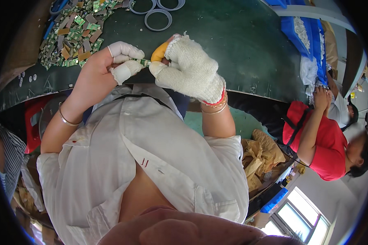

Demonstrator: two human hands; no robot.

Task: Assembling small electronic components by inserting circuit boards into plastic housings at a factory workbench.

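Green circuit strip [142, 62] | hands: left hand [100, 66], right hand [191, 67], both pinching it by fingertips | right wrist bent inward

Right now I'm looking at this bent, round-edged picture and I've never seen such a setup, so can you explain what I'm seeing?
Of course. There's no robot here, just a person working by hand. The one picture comes from a wide camera on that person's head, looking down; its lens bends straight edges. Left in the picture is the person's own left, and the white shirt is theirs.

The left hand has white coverings on some fingers, and the right hand wears a cream knitted glove. Between their fingertips is a small green board.

On the dark green table lie a pile of green boards and brown and grey pieces, plus three grey rings. Off to the right is another person in red.
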